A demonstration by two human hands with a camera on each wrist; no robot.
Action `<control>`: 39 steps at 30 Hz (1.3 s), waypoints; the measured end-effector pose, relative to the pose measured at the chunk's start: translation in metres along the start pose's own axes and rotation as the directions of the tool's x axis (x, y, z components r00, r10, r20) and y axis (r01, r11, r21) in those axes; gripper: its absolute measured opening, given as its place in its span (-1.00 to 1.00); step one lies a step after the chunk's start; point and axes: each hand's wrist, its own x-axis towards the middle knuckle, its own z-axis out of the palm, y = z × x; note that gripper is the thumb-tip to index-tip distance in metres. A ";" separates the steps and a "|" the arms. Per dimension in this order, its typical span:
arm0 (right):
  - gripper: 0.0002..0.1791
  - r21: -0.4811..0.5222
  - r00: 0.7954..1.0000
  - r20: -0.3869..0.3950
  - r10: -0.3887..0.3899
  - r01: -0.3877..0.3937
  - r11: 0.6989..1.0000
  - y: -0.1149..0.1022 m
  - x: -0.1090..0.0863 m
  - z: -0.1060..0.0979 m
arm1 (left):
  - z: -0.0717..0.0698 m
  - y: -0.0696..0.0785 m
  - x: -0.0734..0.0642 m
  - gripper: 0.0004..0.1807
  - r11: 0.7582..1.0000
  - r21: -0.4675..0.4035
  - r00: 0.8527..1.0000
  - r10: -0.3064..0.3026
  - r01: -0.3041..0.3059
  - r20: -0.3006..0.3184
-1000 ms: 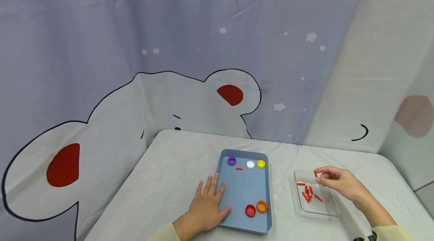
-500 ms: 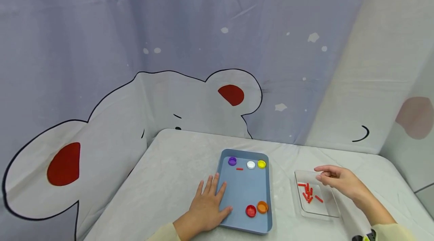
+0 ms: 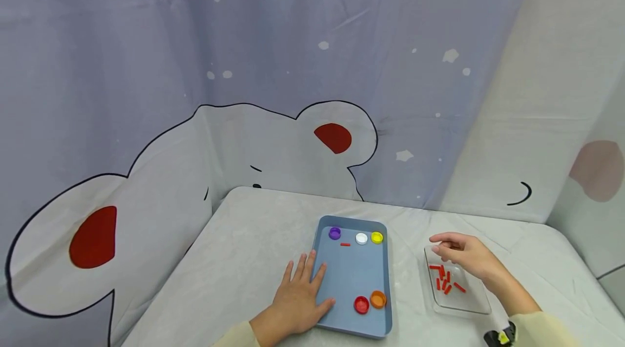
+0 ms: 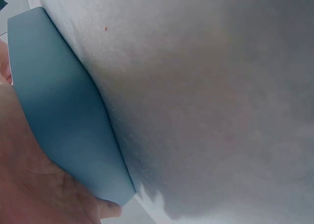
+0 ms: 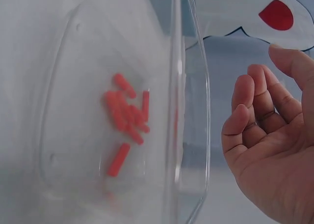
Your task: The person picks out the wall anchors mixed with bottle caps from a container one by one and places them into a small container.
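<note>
My left hand (image 3: 298,301) lies with fingers spread over the left edge of a shallow blue tray (image 3: 351,276). In the left wrist view, its palm is against the blue tray's outer wall (image 4: 73,106). My right hand (image 3: 464,255) hovers over the far part of a clear plastic box (image 3: 456,312). Its fingers are loosely bent, and no object shows between them in the right wrist view, where the hand (image 5: 274,145) appears beside the box wall. Several short red sticks (image 5: 118,160) lie loose on the bottom of the box.
Inside the tray are a purple cap (image 3: 334,233), a white cap (image 3: 361,238), a yellow cap (image 3: 377,237), a red cap (image 3: 361,304) and an orange cap (image 3: 378,299). One red stick (image 3: 345,244) lies near the purple cap. A white cloth (image 3: 254,238) covers the table.
My right hand pinched a red stick one second ago and has let it go. It has since moved left over the clear box. Some sticks lie differently; my left hand stays put.
</note>
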 end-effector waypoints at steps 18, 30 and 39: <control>-0.54 0.047 0.999 0.020 -0.029 0.028 0.999 -0.025 0.029 0.040 | -0.001 0.000 0.001 -0.14 1.000 0.002 1.000 -0.004 0.004 0.021; -0.57 0.026 0.996 0.053 -0.070 0.069 0.997 -0.040 0.047 0.065 | -0.004 0.002 -0.001 -0.14 1.000 0.007 1.000 -0.009 0.009 0.017; -0.57 0.077 0.992 0.079 -0.094 0.088 0.993 -0.048 0.059 0.083 | 0.005 -0.002 0.001 -0.13 1.000 0.025 1.000 0.007 -0.007 -0.008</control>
